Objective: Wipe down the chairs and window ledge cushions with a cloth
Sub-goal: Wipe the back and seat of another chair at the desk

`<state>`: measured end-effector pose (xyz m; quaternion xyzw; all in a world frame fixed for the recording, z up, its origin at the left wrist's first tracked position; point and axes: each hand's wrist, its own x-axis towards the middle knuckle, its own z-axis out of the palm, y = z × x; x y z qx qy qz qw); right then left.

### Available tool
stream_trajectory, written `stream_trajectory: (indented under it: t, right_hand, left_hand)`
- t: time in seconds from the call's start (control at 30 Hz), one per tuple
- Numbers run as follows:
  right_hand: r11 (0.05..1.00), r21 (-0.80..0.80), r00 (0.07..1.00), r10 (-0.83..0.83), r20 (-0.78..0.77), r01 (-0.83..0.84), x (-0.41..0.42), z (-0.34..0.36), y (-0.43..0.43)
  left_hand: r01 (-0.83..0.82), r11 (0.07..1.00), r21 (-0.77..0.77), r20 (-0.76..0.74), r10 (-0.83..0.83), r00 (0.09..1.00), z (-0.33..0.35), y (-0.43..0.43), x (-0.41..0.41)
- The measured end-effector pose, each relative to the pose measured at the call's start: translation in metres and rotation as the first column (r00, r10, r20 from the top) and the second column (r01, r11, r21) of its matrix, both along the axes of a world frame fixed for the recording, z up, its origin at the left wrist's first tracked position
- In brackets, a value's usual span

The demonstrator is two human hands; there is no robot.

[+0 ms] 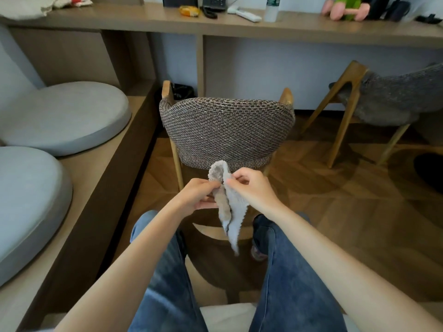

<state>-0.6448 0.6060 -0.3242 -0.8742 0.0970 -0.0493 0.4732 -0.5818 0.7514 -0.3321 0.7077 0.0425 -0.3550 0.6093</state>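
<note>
A grey cloth (233, 212) hangs folded between my hands, in front of my knees. My left hand (197, 195) pinches its left edge and my right hand (251, 188) pinches its right edge near the top. Just beyond stands a chair with a brown woven backrest (227, 130) and wooden legs, its back toward me. A second, grey chair (393, 99) stands at the right. Two round grey cushions lie on the window ledge at the left, the far cushion (64, 116) behind the near cushion (28, 202).
A long wooden desk (239, 27) runs across the back with a phone, a remote, a bottle and toys on it. The ledge's wooden edge (115, 188) borders my left leg. Wooden floor lies open to the right.
</note>
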Motion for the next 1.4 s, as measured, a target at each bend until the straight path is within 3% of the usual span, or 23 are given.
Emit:
stream_trajectory:
  t: [0.17, 0.27, 0.4, 0.53, 0.67, 0.9, 1.13, 1.3, 1.4]
  right_hand:
    - [0.997, 0.074, 1.000, -0.010, 0.022, 0.009, -0.012, -0.013, 0.006]
    - [0.999, -0.026, 0.995, -0.022, 0.101, 0.024, -0.018, -0.014, 0.001]
    - [0.983, -0.148, 0.972, -0.077, 0.222, 0.111, -0.017, -0.006, -0.009]
    - [0.992, -0.123, 0.991, 0.018, 0.134, -0.001, -0.014, -0.004, -0.001]
    - [0.983, -0.102, 0.957, -0.120, 0.264, 0.152, -0.016, -0.008, 0.006]
    - [0.989, 0.145, 0.996, -0.037, 0.087, 0.024, -0.018, -0.006, 0.006]
    - [0.922, 0.333, 0.975, 0.220, -0.027, -0.199, -0.030, 0.001, -0.008]
    - [0.998, 0.045, 0.984, 0.030, 0.175, -0.039, -0.033, -0.002, 0.000]
    - [0.997, 0.064, 0.972, -0.055, 0.227, 0.041, -0.030, 0.007, -0.008]
  left_hand:
    - [-0.137, 0.977, -0.163, -0.220, 0.100, 0.970, 0.006, 0.000, 0.000]
    - [-0.218, 0.960, -0.175, -0.297, 0.160, 0.941, 0.006, 0.005, 0.002]
    - [-0.186, 0.971, -0.148, -0.299, 0.135, 0.945, 0.007, 0.012, 0.006]
    - [-0.150, 0.980, -0.134, -0.277, 0.108, 0.955, 0.008, 0.010, 0.005]
    - [-0.131, 0.979, -0.158, -0.322, 0.074, 0.944, 0.008, 0.008, 0.003]
    - [-0.135, 0.973, -0.190, -0.327, 0.067, 0.943, 0.010, 0.008, 0.000]
    - [-0.274, 0.926, -0.260, -0.394, 0.157, 0.906, 0.010, 0.009, 0.002]
    - [-0.243, 0.878, -0.413, -0.475, 0.020, 0.880, 0.017, 0.009, -0.003]
    - [-0.111, 0.897, -0.428, -0.300, -0.025, 0.954, 0.017, 0.019, -0.002]
